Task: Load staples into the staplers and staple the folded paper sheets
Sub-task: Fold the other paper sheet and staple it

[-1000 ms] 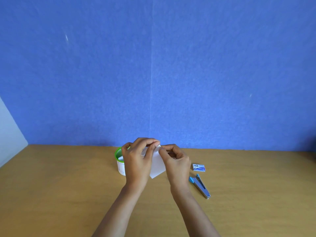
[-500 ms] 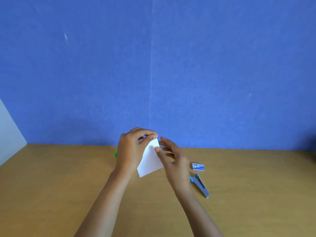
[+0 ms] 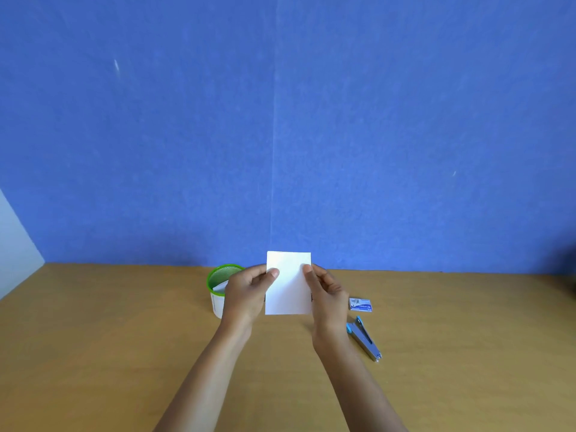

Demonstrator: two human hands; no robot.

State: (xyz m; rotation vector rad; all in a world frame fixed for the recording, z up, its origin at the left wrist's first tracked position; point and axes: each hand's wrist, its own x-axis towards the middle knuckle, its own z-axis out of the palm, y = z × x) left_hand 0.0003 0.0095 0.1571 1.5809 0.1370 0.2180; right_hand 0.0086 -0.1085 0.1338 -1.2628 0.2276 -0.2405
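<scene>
A plain white folded paper sheet (image 3: 288, 283) stands upright above the wooden table (image 3: 93, 353), long axis vertical, flat face toward the camera. The left hand (image 3: 246, 294) pinches its left edge and the right hand (image 3: 328, 296) its right edge. A blue-and-metal stapler (image 3: 364, 338) lies to the right, angled away leftward, near a small staple box (image 3: 361, 304).

Matt white paper (image 3: 288, 285), smooth wooden table (image 3: 124, 353)

Blue felt-like wall (image 3: 374, 120) fills the back (faint vertical seam mid-frame), tan wooden surface (image 3: 93, 353) below, white panel (image 3: 15, 244) at far left, even light.
</scene>
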